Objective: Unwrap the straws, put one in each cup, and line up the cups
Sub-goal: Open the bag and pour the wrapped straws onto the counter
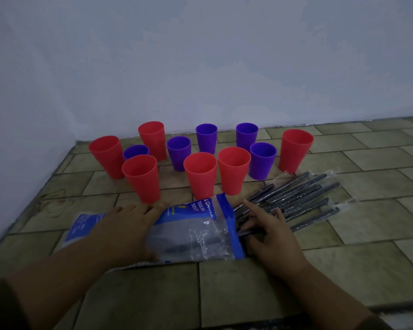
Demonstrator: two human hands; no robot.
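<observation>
Carelessly raked, the dark wrapped plastic straws (296,195) under the open-fingered right hand (271,233) could scatter into the red and purple plastic cups (200,173) beyond, while the flat left hand (129,226) pins the blue-and-clear plastic bag (200,234).

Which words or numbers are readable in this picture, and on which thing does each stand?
"TRAILING": blue band of the bag.
"4 G": the line before it; rest blurred.
The line after it, perhaps "SOCKET": blurred.
Small print at the bag's left end: unreadable.
Cups, straws: no text.
</observation>
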